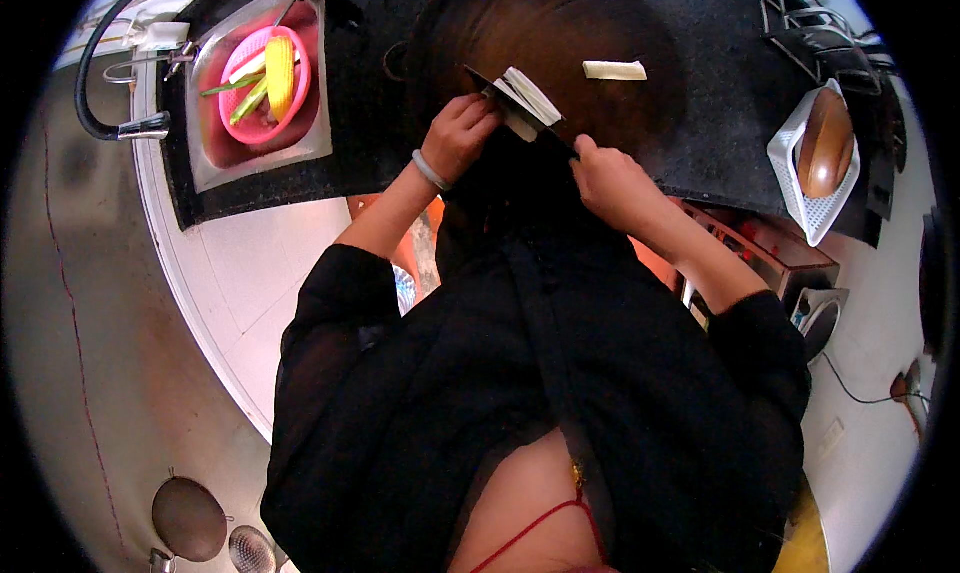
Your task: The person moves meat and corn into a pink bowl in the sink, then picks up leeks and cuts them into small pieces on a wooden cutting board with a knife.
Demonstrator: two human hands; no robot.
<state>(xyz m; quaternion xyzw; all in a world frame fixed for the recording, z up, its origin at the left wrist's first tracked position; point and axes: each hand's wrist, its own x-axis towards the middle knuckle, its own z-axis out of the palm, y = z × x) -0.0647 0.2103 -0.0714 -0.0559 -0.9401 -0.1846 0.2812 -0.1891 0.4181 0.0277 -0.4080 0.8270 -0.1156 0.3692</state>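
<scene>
My right hand (611, 175) grips the handle end of a dark-bladed kitchen knife (550, 121), held diagonally over a large round wooden chopping board (630, 18). Several pale, flat-sided strips of food (531, 93) lie along the far side of the blade, and part of another pale piece (519, 127) shows on the near side. My left hand (459, 134), with a pale bangle on its wrist, has its fingers bunched by the blade's left end. What lies under those fingertips is hidden. One separate pale strip (615, 70) rests farther right on the board.
At left, a pink basket (230, 115) holding a corn cob (280, 78) and green stalks stands in a steel sink (319, 134) beneath a hose faucet (146, 127). On the right are a white perforated basket (787, 157) with a brown rounded object (825, 149) and a metal rack (806, 29).
</scene>
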